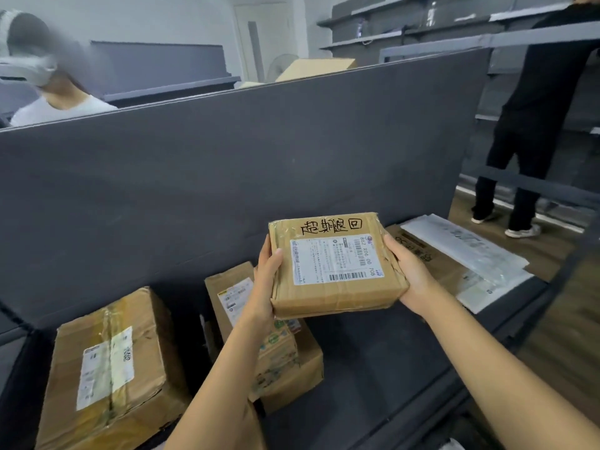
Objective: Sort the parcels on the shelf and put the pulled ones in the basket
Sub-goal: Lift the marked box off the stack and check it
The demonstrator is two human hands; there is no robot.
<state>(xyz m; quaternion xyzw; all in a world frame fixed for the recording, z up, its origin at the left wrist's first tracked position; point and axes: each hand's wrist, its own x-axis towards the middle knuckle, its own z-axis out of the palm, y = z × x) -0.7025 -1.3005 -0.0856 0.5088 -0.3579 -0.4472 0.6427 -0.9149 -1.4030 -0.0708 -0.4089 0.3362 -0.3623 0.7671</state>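
While stretched forward, left hand (263,287) grips the parcel (334,271) edge, right hand (412,277) clasps the opposite side.

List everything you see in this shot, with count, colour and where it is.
held parcel: one, brown, white label, between both hands
large box: one, brown, shelf left
labelled box: one, brown, shelf centre, behind left wrist
printed box: one, brown, green print, under left arm
flat box: one, brown, shelf right
mailers: count unclear, white, on flat box
shelf: one, dark grey
person in black: one, right
person in white: one, upper left
left hand: grips parcel's left edge
right hand: grips parcel's right edge
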